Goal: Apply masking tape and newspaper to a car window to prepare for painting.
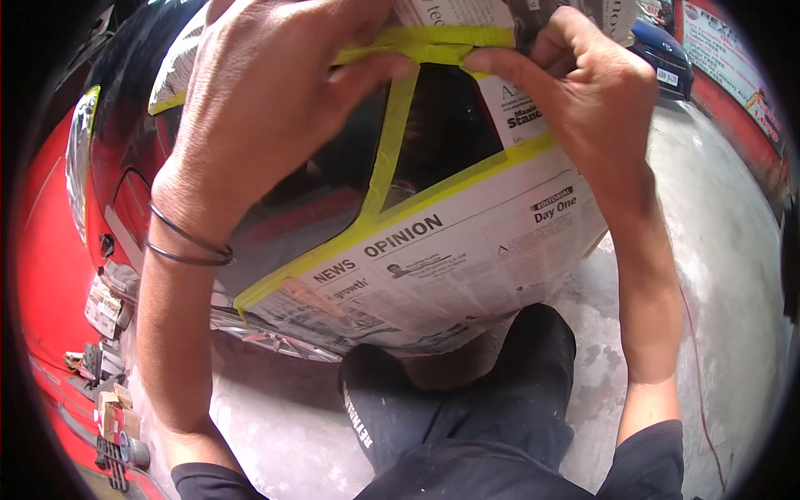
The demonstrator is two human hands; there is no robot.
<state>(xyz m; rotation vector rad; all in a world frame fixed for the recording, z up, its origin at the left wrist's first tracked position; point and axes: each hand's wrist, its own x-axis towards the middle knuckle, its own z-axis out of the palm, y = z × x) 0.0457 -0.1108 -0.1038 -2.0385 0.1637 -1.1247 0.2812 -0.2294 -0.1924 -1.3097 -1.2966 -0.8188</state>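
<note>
A strip of yellow masking tape (446, 53) runs along the top edge of a car's dark side window (450, 117). My left hand (258, 104) is closed on this tape, its thumb lying along the strip; its fingertips are partly hidden. On the same strip, a little to the right, my right hand (604, 104) grips with thumb and bent fingers. Newspaper (454, 12) hangs above, edged by the tape. Below the window, a wide newspaper sheet (475, 258) covers the door, bordered with more yellow tape. A slanting taped pillar (390, 150) divides the glass.
My bent knees (533, 342) are close to the papered door. At left, boxes and tools (112, 417) line a red surface (50, 250). A dark blue car (662, 58) stands at far right, and a thin reddish cord (704, 408) crosses the grey floor (717, 275).
</note>
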